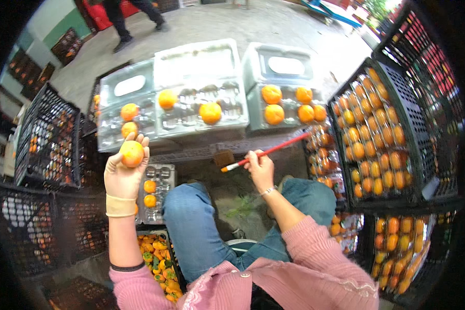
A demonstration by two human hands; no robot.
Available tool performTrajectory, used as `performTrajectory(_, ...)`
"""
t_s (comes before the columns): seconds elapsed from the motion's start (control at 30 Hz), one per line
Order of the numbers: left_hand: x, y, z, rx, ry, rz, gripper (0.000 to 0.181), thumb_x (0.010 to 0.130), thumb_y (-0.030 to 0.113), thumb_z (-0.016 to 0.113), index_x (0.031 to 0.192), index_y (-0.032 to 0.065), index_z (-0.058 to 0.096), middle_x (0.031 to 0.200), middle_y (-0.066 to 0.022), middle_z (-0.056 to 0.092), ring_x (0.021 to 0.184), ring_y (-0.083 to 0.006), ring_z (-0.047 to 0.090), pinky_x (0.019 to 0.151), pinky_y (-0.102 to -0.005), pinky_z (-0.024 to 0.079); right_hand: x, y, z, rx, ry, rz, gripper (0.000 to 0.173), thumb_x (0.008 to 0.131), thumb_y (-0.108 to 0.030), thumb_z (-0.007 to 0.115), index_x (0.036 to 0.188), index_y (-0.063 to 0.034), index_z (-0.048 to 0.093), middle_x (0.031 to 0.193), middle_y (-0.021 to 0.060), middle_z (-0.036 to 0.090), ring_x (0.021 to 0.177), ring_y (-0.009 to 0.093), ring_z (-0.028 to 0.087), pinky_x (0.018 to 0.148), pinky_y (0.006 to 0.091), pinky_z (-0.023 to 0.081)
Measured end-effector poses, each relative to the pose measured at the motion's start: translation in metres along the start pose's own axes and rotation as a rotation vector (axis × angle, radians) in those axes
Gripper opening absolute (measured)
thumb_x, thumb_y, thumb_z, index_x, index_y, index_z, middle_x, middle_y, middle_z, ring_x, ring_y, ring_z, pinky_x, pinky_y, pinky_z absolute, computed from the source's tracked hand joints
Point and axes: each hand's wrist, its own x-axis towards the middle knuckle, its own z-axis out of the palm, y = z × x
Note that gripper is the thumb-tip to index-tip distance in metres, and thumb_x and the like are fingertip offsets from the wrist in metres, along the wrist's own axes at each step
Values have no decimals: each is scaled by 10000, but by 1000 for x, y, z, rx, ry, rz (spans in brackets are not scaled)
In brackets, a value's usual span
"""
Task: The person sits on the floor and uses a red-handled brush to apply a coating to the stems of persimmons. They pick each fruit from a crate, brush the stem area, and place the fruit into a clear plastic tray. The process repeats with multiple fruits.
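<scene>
My gloved left hand (126,170) holds an orange persimmon (132,154) up between thumb and fingers. My bare right hand (260,167) grips a flat brush (281,145) with a long red handle; its pale bristle end points left, over the gap between my knees. Clear plastic trays with moulded cups stand before me: a left tray (109,133), a middle tray (232,116) and a right tray (254,112). Each holds a few persimmons, such as one on the middle tray (210,112). Another clear tray (164,217) with persimmons lies below, beside my left knee.
A crate of loose persimmons (161,257) stands beside my left thigh. On the right, black plastic crates (407,97) hold packed trays of orange fruit (372,124). More black crates (50,131) stand at left. A person's legs (118,19) show on the concrete floor (201,23) beyond.
</scene>
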Motion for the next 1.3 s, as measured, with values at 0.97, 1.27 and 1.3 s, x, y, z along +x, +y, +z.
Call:
performTrajectory(0.97, 49, -164, 7, 90, 78, -263, 611, 897, 549, 405, 1164, 9, 507, 916, -142, 590, 762, -210, 576, 736, -311, 507, 45, 161, 58, -777, -231, 70, 301, 835, -335, 559, 1023, -111, 627, 872, 220, 630, 823, 367, 612, 711, 444, 489)
performTrajectory(1.27, 51, -170, -3, 77, 67, -259, 505, 916, 442, 456, 1151, 1, 524, 1131, -181, 573, 944, -248, 583, 853, -340, 496, 0, -84, -20, -110, 365, -304, 206, 906, -191, 545, 779, -31, 511, 590, 57, 600, 545, 109, 597, 515, 251, 461)
performTrajectory(1.3, 51, -172, -4, 73, 54, -258, 498, 919, 432, 454, 1157, -1, 518, 1136, -181, 568, 955, -247, 574, 865, -342, 490, -3, -101, -24, -41, 374, -336, 211, 912, -187, 536, 776, -29, 505, 590, 51, 595, 541, 94, 588, 508, 238, 455)
